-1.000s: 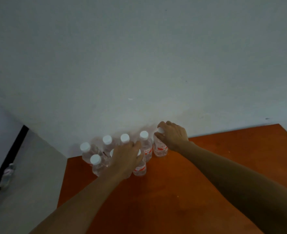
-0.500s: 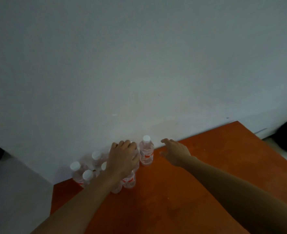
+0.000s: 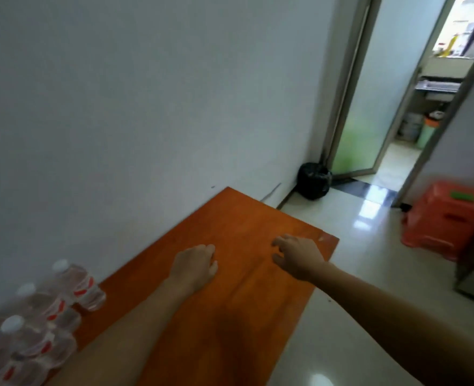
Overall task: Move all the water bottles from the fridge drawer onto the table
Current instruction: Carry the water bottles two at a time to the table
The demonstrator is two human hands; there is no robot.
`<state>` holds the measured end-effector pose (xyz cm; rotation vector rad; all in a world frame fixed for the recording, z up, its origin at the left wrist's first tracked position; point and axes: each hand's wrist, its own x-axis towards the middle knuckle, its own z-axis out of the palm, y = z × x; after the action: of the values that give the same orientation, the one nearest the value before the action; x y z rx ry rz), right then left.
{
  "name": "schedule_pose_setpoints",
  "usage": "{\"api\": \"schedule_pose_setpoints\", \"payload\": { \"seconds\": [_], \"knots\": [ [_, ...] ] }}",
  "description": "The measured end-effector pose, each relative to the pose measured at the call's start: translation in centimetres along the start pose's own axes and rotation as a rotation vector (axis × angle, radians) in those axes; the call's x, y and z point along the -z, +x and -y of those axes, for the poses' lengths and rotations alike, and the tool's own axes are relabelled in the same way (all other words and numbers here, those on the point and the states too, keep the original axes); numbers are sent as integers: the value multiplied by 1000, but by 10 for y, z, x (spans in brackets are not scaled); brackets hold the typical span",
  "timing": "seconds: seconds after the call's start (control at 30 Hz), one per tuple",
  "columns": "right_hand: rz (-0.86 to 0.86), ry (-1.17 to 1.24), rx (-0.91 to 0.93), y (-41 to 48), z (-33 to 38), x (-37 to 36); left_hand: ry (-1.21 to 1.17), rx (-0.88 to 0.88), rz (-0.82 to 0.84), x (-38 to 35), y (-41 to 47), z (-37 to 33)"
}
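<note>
Hands, against a moment ago: my left hand (image 3: 195, 264) has come off the bottle caps and my right hand (image 3: 297, 256) has drawn away too; both now sit well to the right of the cluster, and my view has swung right toward a doorway.
Water bottles (image 3: 35, 316): standing upright in a tight group at the left end of the table, close to the wall, with white caps and red-and-white labels; they are blurred, so I cannot count them for sure.
Left hand: over the middle of the table, fingers loosely curled, holding nothing.
Right hand: near the table's right edge, fingers spread and relaxed, holding nothing; I cannot tell whether either hand touches the wood.
Table (image 3: 244, 316): orange-brown wood, its long side running along the wall.
Wall (image 3: 146, 107): plain pale grey, behind the table.
Floor (image 3: 355, 260): glossy pale tile to the right of the table.
Black bag (image 3: 314, 181): on the floor in the corner, beside the door frame.
Glass door (image 3: 361, 121): frosted, standing open onto a brighter room.
Orange stool (image 3: 447, 218): plastic, on the floor at far right.
</note>
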<state>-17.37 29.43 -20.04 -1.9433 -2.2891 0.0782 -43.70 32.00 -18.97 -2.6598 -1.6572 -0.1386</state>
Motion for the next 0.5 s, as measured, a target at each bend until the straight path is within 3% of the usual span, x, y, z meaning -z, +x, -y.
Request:
{"api": "schedule_pose_setpoints", "payload": {
  "seconds": [0.27,0.5],
  "knots": [
    [-87,-135,-310,-170,-224,70,-138,-361,9,-6,86,-272],
    [-147,-143,-555,-253,-358,78,-110,-617,-2,-23,165,-434]
  ]
}}
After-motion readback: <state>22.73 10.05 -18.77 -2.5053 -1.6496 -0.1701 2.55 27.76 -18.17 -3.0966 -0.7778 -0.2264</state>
